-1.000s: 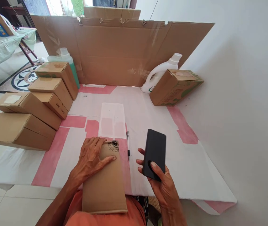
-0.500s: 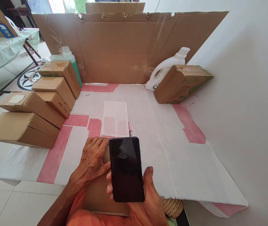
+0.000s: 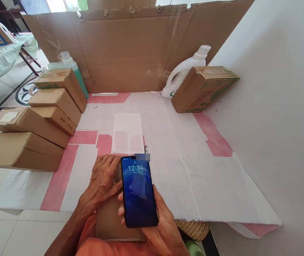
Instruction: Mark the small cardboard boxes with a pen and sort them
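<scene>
My right hand (image 3: pixel 159 227) holds a black phone (image 3: pixel 139 192) upright in front of me, its screen lit with a lock screen reading 12:34. My left hand (image 3: pixel 102 181) lies flat, fingers spread, on a flat brown cardboard piece (image 3: pixel 109 222) that rests on the table's near edge and my lap. The phone hides most of that cardboard's top. A white paper sheet (image 3: pixel 127 133) lies just beyond my hands, and the tip of a pen (image 3: pixel 145 147) pokes out beside it.
A white and pink cover (image 3: pixel 194 167) lies on the table. Several stacked brown boxes (image 3: pixel 37 121) stand left, a green bottle (image 3: pixel 72 69) behind them. A white jug (image 3: pixel 182 71) and tilted box (image 3: pixel 202 89) sit back right. A cardboard wall (image 3: pixel 130 49) closes the back.
My right hand brought the phone from the right to the middle and turned its screen toward me; the screen has lit up. The left hand stayed on the cardboard.
</scene>
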Action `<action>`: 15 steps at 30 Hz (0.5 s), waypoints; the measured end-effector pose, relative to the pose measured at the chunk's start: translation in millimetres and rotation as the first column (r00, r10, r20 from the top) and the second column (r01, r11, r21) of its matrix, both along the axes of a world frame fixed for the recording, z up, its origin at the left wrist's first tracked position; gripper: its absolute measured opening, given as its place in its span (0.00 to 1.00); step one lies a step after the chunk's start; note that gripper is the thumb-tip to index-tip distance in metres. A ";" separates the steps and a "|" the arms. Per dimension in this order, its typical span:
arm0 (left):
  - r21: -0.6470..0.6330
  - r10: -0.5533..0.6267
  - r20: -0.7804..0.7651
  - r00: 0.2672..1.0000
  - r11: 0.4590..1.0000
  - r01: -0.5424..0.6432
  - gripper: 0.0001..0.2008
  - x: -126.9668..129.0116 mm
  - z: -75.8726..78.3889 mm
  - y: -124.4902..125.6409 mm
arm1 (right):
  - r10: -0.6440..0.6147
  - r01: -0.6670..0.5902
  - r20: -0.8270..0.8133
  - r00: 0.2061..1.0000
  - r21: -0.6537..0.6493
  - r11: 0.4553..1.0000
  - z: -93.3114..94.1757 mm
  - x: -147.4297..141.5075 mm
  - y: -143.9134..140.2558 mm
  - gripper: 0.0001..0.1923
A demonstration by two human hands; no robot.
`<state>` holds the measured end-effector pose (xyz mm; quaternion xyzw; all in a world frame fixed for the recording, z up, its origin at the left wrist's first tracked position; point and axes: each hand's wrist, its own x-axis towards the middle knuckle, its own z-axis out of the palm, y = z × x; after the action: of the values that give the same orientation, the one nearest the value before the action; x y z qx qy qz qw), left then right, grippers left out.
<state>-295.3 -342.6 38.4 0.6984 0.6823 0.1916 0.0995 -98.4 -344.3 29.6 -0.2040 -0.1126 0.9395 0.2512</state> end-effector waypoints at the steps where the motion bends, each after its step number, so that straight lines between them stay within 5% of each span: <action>1: -0.003 0.000 -0.008 1.000 1.000 0.000 0.14 -1.0 -1.4 -0.4 | -0.012 0.012 0.003 1.000 -0.001 1.000 -0.6 1.3 -0.2 0.36; 5: 0.025 0.001 -0.034 0.999 1.000 0.000 0.21 -4.5 -7.7 -1.1 | -0.061 0.059 0.092 0.994 0.019 0.998 -0.3 11.2 2.4 0.37; 9: 0.040 0.013 -0.044 0.999 0.999 -0.011 0.25 -5.3 -13.1 2.0 | -0.200 0.151 0.374 0.906 0.156 0.976 -13.2 28.1 24.4 0.40; 12: 0.008 0.036 -0.038 0.999 0.999 -0.035 0.26 -5.8 -16.8 5.4 | -0.482 0.237 0.586 0.652 0.446 0.863 -40.4 43.8 54.1 0.37; 15: -0.025 0.047 -0.004 0.999 0.999 -0.047 0.24 -6.8 -20.8 7.5 | -0.635 0.088 0.668 0.388 0.659 0.747 -70.8 58.9 81.0 0.35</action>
<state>-302.1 -335.1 17.5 0.6811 0.7012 0.1842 0.1025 -39.5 -263.2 -41.2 -0.5910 -0.4234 0.5491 0.4123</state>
